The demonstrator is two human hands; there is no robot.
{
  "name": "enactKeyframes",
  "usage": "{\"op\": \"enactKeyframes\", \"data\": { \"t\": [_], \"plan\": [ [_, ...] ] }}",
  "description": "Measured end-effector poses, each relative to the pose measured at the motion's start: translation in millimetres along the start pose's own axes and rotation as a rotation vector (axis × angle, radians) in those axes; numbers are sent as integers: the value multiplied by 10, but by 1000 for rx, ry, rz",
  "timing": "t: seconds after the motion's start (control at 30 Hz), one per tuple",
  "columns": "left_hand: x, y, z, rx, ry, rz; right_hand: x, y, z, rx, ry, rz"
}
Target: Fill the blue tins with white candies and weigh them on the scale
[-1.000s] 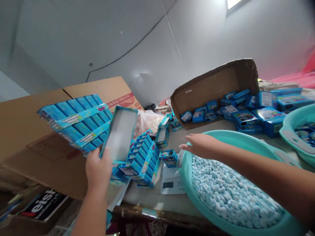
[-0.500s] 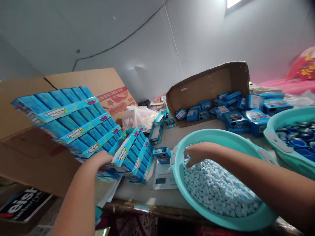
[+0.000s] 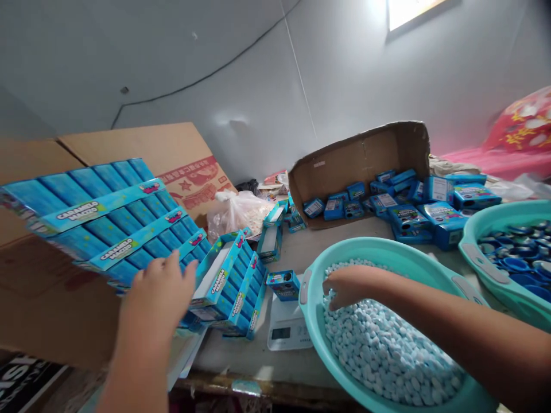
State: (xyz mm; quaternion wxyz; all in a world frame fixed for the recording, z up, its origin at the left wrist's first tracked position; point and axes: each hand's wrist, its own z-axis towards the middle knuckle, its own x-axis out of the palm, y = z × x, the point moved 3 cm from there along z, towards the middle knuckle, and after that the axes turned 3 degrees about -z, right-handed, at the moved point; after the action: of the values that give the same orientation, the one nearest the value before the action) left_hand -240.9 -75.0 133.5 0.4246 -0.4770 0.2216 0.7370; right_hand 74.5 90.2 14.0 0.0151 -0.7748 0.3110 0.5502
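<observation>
My left hand (image 3: 161, 287), fingers spread and holding nothing, is raised in front of a leaning stack of blue candy display trays (image 3: 116, 252). Just right of it, shorter stacked trays stand, the top one (image 3: 215, 272) showing a pale empty inside. My right hand (image 3: 350, 285) reaches into a turquoise basin (image 3: 387, 245) of small pale-blue candies (image 3: 387, 338). Its fingers curl down into the candies, their tips partly hidden. Left of the basin, a small blue box (image 3: 283, 285) stands on a white scale (image 3: 289, 332).
A tilted cardboard carton (image 3: 344, 166) spills blue boxes (image 3: 408, 221) at the back. A second turquoise basin (image 3: 477, 252) with dark blue pieces is at the right. A large cardboard box (image 3: 181, 143) and a plastic bag (image 3: 236, 212) stand behind the trays.
My left hand has let go of the short tray stack's edge and moved up and left, its fingers spreading. My right hand stays in the candies. The view has shifted slightly.
</observation>
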Motion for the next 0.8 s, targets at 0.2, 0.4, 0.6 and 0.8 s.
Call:
{"op": "enactKeyframes", "data": {
  "t": [0.2, 0.4, 0.6, 0.8],
  "plan": [
    [1020, -1288, -751, 90, 222, -522, 55, -46, 92, -31, -6, -1],
    [1130, -1368, -706, 42, 124, -701, 79, -89, 130, -24, -9, -14],
    [-296, -975, 143, 161, -313, -567, 68, -93, 114, -13, -7, -12],
    [-70, -611, 1145, 8, -239, -380, 36, -81, 80, -7, 3, 22]
  ]
}}
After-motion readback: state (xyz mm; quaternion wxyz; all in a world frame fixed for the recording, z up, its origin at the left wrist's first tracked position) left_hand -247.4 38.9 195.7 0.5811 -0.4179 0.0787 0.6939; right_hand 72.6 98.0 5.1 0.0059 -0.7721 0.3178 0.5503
